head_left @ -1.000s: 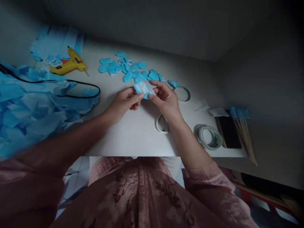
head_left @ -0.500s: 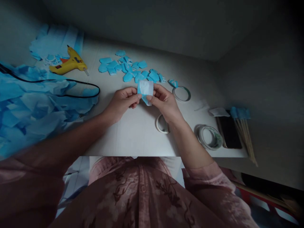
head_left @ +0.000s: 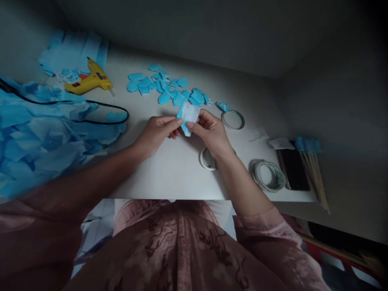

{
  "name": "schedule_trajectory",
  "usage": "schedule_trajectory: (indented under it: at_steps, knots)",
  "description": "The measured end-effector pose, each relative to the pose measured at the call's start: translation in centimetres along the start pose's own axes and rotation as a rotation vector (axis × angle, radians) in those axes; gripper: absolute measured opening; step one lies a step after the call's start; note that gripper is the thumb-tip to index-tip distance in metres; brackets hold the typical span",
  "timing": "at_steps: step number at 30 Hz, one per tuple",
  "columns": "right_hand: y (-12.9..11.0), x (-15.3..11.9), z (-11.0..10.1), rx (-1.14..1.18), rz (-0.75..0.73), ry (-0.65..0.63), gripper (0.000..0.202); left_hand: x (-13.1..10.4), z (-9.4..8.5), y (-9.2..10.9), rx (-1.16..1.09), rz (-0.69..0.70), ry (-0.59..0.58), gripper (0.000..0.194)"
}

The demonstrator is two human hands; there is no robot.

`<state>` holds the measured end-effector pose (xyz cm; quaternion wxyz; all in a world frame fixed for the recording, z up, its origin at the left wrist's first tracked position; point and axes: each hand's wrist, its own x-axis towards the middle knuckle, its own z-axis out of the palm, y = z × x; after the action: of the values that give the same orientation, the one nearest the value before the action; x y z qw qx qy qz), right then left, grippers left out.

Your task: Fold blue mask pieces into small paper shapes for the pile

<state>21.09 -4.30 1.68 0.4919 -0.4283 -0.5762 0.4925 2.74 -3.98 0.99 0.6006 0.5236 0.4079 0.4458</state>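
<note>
Between my two hands is a small blue-and-white piece of thin fabric-like sheet [head_left: 191, 112], partly folded, its white side facing up and its lower end narrowing. My left hand [head_left: 159, 131] pinches its left edge between thumb and fingers. From the right, my right hand [head_left: 212, 131] is closed on it too, the thumb pressing on the front and the fingers mostly hidden behind. Just beyond the hands lie several small folded blue pieces [head_left: 164, 97] on the white table [head_left: 163, 173]. A tape roll [head_left: 207, 158] lies partly under my right wrist.
At the left are a pile of blue sheets [head_left: 60, 141], a black cord [head_left: 103, 106] and a yellow glue gun [head_left: 97, 79]. To the right lie a tape ring [head_left: 233, 119], stacked tape rolls [head_left: 268, 176], a dark phone [head_left: 293, 171] and several blue-tipped sticks [head_left: 315, 173].
The piece in my hands has tilted clockwise, and more of its blue left side shows. Both hands keep their pinch almost in the same place.
</note>
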Motion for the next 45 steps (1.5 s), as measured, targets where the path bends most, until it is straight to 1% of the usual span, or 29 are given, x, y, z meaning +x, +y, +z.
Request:
schedule_trajectory:
  at_steps: [4,7,9,16,20,23,27,31,34,40,45]
  knots:
    - [0.0,0.1,-0.5,-0.139,-0.047,0.058,0.053,-0.1,0.1,0.7,0.093,-0.002,0.008,0.030]
    - [-0.1,0.2,-0.8,-0.161,-0.083,0.070,0.059,-0.3,0.2,1.0,0.174,0.016,-0.021,0.033]
    - [0.0,0.2,-0.8,-0.168,-0.093,0.069,0.058,-0.4,0.2,0.9,0.213,0.037,-0.041,0.034]
    - [-0.3,0.1,-0.7,-0.173,-0.159,0.079,0.030,-0.4,0.1,0.5,0.325,0.087,-0.085,0.034]
    - [-0.8,0.0,-0.8,-0.161,-0.212,0.086,0.016,-0.4,0.1,0.9,0.283,0.053,-0.083,0.035]
    - [-1.1,-0.1,-1.0,-0.192,-0.249,0.060,0.011,-0.5,0.3,1.4,0.226,0.006,-0.070,0.037]
    - [-1.2,-0.2,-1.2,-0.307,-0.354,0.018,0.008,-0.7,0.5,1.9,0.167,-0.045,-0.031,0.036]
    - [-1.2,0.0,-1.5,-0.416,-0.413,-0.030,0.005,-0.6,0.6,1.8,0.114,-0.066,-0.012,0.033]
    - [-1.0,0.0,-1.6,-0.461,-0.418,-0.050,0.003,-0.5,0.5,1.6,0.096,-0.072,-0.016,0.033]
    - [-1.3,-0.1,-1.5,-0.484,-0.371,-0.062,0.002,-0.5,0.5,1.5,0.071,-0.041,-0.019,0.036]
    - [-1.4,-0.2,-1.2,-0.491,-0.352,-0.076,0.008,-0.5,0.5,1.4,0.082,-0.026,-0.006,0.041]
